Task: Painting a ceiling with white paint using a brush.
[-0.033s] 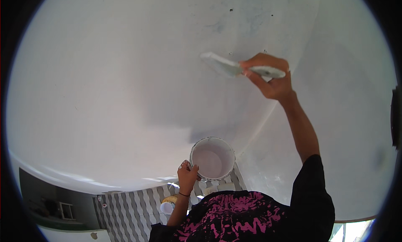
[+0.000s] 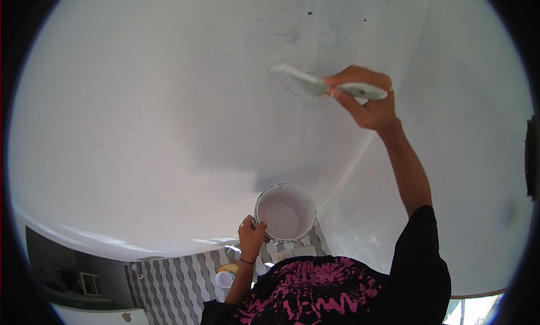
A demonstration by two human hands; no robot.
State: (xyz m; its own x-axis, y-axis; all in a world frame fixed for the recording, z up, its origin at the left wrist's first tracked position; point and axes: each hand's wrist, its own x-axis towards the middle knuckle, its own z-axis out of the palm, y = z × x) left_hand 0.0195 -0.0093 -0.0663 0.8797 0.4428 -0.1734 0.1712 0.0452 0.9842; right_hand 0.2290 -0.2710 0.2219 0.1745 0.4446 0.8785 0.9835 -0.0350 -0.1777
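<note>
My right hand (image 2: 368,102), raised on the right, is closed round the handle of a paintbrush (image 2: 301,82). White paint coats the brush, and its bristle end points left at the whitish wall (image 2: 169,100). Whether the bristles touch the wall I cannot tell. Lower down, my left hand (image 2: 251,238) grips the left side of the rim of a round white bucket (image 2: 304,204). Pale paint lies inside the bucket. A dark band circles my left wrist.
A second wall (image 2: 467,156) meets the first at a corner on the right. Below, the floor (image 2: 174,283) has a wavy grey-and-white pattern. A yellowish container (image 2: 225,276) with a pale opening stands there beside my left forearm. Small dark holes (image 2: 310,13) mark the upper wall.
My right hand and the paintbrush have shifted slightly upward and a little to the right. The left hand and the bucket stay in place.
</note>
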